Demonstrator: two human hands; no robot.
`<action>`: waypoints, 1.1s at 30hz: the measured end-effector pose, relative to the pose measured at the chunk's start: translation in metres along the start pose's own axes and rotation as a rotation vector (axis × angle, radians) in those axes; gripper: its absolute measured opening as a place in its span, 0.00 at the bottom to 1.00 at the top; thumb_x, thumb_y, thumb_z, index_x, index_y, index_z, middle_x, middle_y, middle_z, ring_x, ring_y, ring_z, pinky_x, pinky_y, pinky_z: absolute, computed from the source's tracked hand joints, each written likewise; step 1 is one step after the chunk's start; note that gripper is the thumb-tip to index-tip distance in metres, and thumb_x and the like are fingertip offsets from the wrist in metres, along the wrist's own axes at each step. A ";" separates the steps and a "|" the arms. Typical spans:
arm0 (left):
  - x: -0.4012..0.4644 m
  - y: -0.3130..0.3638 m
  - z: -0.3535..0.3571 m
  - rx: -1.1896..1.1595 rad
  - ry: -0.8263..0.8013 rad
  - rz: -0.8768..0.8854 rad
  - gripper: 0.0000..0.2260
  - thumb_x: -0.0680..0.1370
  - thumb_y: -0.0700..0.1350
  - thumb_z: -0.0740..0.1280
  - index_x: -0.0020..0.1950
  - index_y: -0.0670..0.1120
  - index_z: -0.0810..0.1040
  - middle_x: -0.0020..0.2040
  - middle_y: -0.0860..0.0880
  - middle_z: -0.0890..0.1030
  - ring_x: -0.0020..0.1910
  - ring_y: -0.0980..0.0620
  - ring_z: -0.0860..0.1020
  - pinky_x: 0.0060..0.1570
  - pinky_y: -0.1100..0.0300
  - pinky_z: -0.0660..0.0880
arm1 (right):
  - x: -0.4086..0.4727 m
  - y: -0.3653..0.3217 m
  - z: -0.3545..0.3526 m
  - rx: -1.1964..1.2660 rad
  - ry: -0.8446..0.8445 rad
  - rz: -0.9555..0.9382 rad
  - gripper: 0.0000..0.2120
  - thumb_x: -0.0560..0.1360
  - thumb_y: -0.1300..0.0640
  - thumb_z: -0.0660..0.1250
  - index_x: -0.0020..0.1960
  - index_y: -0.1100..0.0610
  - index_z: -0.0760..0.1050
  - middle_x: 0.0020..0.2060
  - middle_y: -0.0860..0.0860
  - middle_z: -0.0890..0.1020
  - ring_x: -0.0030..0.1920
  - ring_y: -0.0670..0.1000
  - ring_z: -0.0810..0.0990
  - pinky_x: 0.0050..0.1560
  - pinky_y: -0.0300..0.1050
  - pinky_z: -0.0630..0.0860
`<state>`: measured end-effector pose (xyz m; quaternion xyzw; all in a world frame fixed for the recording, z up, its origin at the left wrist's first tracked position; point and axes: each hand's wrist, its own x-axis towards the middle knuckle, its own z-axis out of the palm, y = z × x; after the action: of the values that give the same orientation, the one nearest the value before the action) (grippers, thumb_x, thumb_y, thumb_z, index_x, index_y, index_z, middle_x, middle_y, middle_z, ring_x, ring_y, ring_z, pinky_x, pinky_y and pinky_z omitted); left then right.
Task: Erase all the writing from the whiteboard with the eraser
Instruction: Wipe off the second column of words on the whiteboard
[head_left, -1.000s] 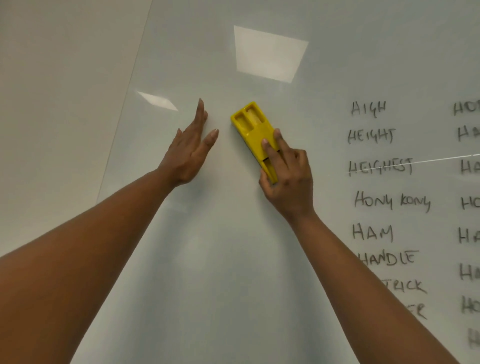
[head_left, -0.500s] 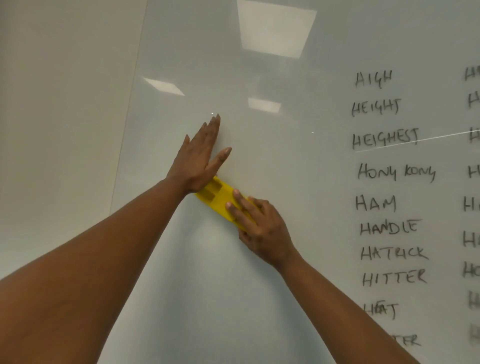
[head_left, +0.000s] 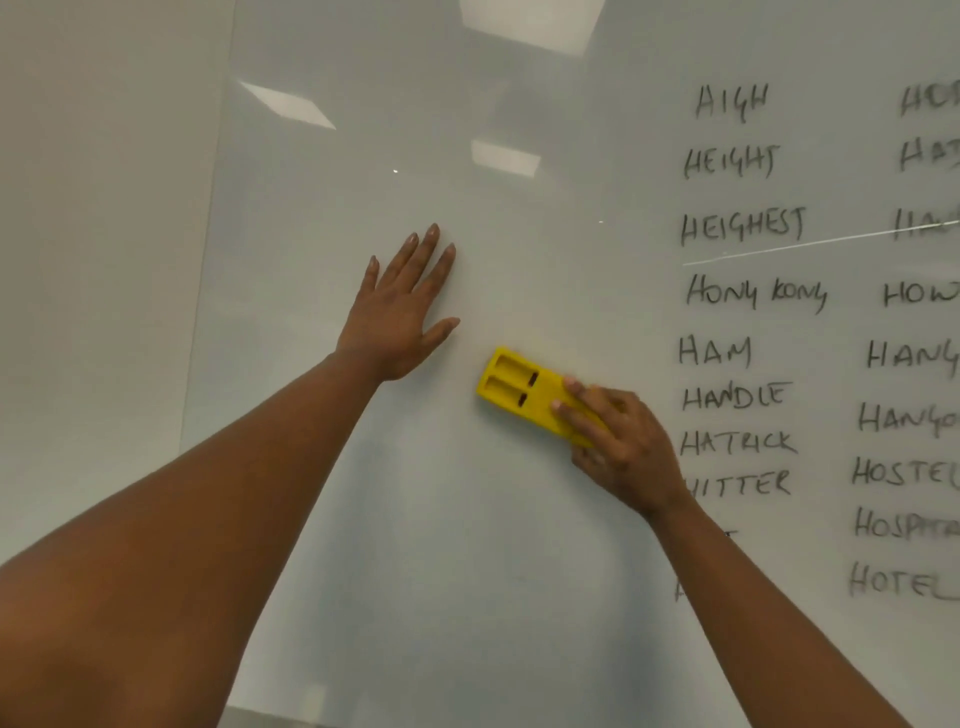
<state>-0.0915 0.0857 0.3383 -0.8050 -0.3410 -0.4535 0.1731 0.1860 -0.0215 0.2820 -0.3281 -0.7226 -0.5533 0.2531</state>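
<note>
The whiteboard (head_left: 467, 545) fills pretty much the whole view, glossy enough to catch a few ceiling light reflections (head_left: 503, 157) up top. Its left and middle are blank, while two columns of handwritten words (head_left: 743, 291) like HIGH, HEIGHT, HAM and HANDLE run down the right side. A plain wall (head_left: 98, 234) sits off to the left. The left hand (head_left: 400, 317) is flat on the board, fingers straight and spread, holding nothing. The right hand (head_left: 621, 449) grips the yellow eraser (head_left: 524, 395), fingers curled over its lower end, pressing it against the board just left of the HANDLE row.
</note>
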 end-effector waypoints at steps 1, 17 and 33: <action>0.000 0.000 0.000 0.004 -0.001 0.001 0.31 0.81 0.54 0.57 0.77 0.50 0.45 0.78 0.50 0.41 0.76 0.51 0.41 0.72 0.49 0.40 | 0.002 0.002 -0.002 -0.015 0.038 0.080 0.24 0.70 0.63 0.66 0.65 0.54 0.68 0.67 0.53 0.69 0.50 0.60 0.77 0.53 0.47 0.71; -0.010 0.019 0.032 -0.047 0.205 -0.019 0.30 0.78 0.53 0.48 0.77 0.42 0.49 0.78 0.44 0.50 0.76 0.48 0.47 0.72 0.44 0.44 | -0.091 -0.091 0.019 0.102 -0.170 0.256 0.34 0.61 0.65 0.73 0.64 0.51 0.67 0.65 0.47 0.69 0.48 0.52 0.71 0.46 0.42 0.75; 0.021 0.096 0.068 -0.009 0.268 0.038 0.29 0.79 0.51 0.48 0.77 0.39 0.48 0.77 0.42 0.50 0.76 0.46 0.48 0.72 0.50 0.37 | -0.138 -0.077 -0.042 -0.112 0.491 1.587 0.43 0.62 0.64 0.78 0.72 0.63 0.61 0.59 0.66 0.70 0.56 0.64 0.72 0.46 0.54 0.73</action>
<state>0.0255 0.0660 0.3233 -0.7442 -0.2977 -0.5552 0.2220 0.2185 -0.1022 0.1438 -0.6221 -0.1724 -0.3016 0.7016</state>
